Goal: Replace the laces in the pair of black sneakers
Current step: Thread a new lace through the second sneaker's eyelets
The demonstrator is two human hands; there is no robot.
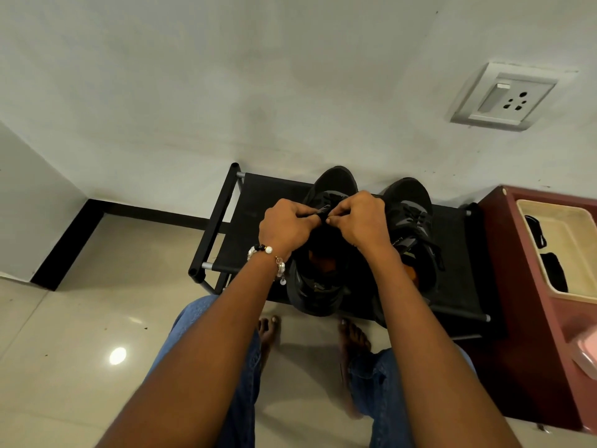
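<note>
Both grips pinched together on a lace (324,211), left hand (286,226) and right hand (359,219) meeting over the left sneaker (318,286), second sneaker (412,221) just right, rack (255,202) beneath.

The two hands, left hand (286,226) and right hand (361,221), cover the lacing of the left sneaker (318,279), so the lace itself cannot be made out. At three o'clock, the maroon cabinet (529,318) runs off frame.
</note>
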